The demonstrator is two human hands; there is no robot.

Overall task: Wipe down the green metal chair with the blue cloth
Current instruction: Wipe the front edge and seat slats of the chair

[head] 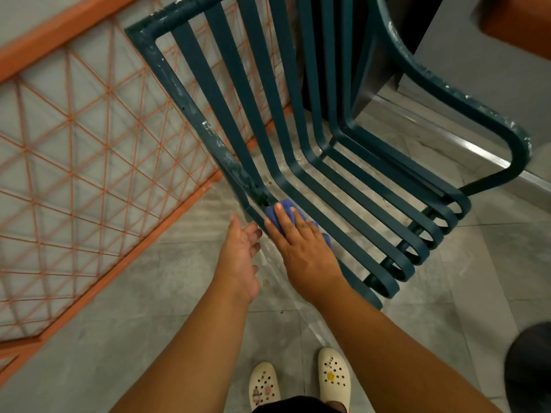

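The green metal chair point(268, 93) with slatted back and seat stands in front of me, its paint chipped along the left frame tube. My right hand point(301, 242) lies flat with straight fingers on the blue cloth point(283, 210), pressing it on the seat's left edge where the back bends into the seat. Most of the cloth is hidden under that hand. Just left of the frame, my left hand point(241, 257) is held open and holds nothing, its fingertips close to the tube.
An orange metal railing with mesh point(89, 144) runs along the left behind the chair. A grey wall or cabinet point(477, 70) stands at the right beside the chair's armrest point(465, 108). The floor is grey tile point(179, 308); my feet in cream clogs point(298, 383) are at the bottom.
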